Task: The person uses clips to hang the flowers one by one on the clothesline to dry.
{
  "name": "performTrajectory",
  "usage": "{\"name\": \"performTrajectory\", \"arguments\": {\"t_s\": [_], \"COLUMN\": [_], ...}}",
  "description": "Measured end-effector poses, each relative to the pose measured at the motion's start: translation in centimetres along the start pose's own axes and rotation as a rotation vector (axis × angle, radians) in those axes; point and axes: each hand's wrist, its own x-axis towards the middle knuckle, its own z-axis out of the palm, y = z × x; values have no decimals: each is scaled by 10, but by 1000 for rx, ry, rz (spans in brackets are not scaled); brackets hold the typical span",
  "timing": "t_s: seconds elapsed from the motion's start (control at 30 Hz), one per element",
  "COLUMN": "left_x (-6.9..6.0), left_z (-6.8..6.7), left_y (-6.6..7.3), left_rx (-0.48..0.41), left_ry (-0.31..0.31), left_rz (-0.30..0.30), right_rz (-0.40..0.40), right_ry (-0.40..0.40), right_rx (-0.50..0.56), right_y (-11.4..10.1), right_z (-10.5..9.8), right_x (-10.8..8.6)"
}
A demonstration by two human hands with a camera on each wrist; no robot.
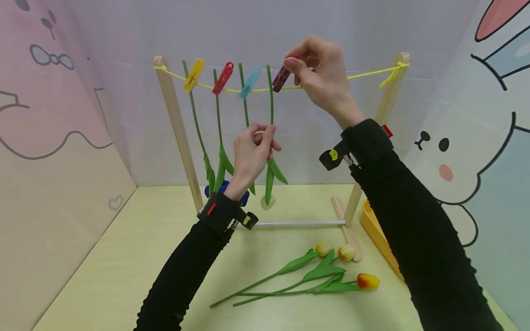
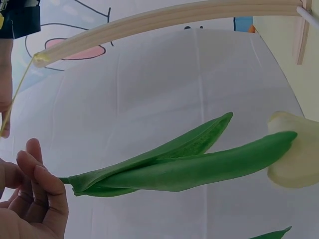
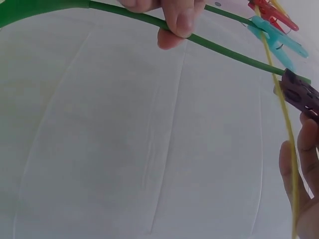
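My black right sleeve [image 1: 418,216] is lying nearest | my left hand [image 1: 254,151], fingers curled, is pinching the white tulip [image 1: 270,178] bloom-down, its stem crossing the yellow line [image 1: 370,73] | my right hand [image 1: 320,76] is pinching the purple clothespin [image 1: 281,79] beside that stem | three tulips [image 1: 325,272] are lying on the worktop [image 1: 290,319]

Screened-off tabletop booth, wider room unclear: pale yellow table [image 1: 120,262], plain backdrop [image 1: 310,115], cartoon-printed side panels [image 1: 476,124].

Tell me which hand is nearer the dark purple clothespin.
Right. The right hand grips the dark purple clothespin; the left hand is below it and to its left, holding the white tulip stem.
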Motion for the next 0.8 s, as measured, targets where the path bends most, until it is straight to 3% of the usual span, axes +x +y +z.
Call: {"name": "performTrajectory", "arguments": {"t_s": [0.4, 0.8], "left_x": [1, 1], "left_z": [-1, -2], "left_y": [-1, 1], "left_rx": [6, -12], "left_ry": [-13, -27], "left_rz": [-16, -31], "right_rz": [47, 69], "right_ry": [-8, -52], "right_rx": [22, -25], "right_y": [-1, -1], "right_z": [2, 2], "right_x": [3, 3]}}
